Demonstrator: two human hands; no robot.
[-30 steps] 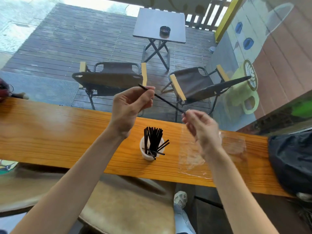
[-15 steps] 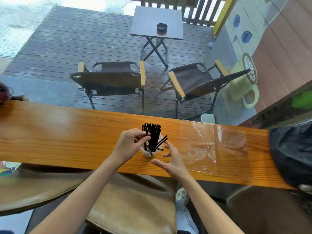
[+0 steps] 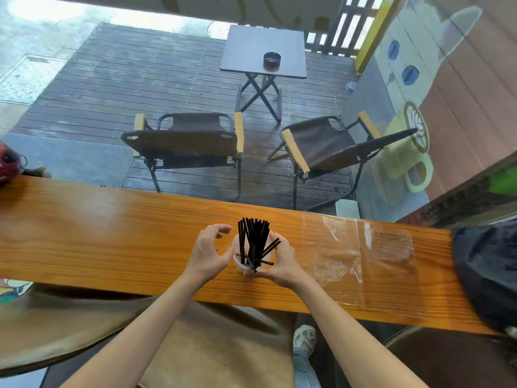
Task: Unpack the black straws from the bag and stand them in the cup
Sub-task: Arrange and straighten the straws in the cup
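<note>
- black straws point(image 3: 253, 239) stand bunched in the cup point(image 3: 240, 263) on the wooden counter point(image 3: 112, 233) (a few lean right)
- right hand point(image 3: 281, 261) wraps the cup
- left hand point(image 3: 207, 252) beside it, fingers curled, holding nothing
- empty clear bag point(image 3: 361, 247) lies flat to the right

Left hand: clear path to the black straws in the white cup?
Probably yes. The left hand hovers beside the white cup, fingers curled; the black straws stand exposed just right of it. The right hand only cups the far side.
</note>
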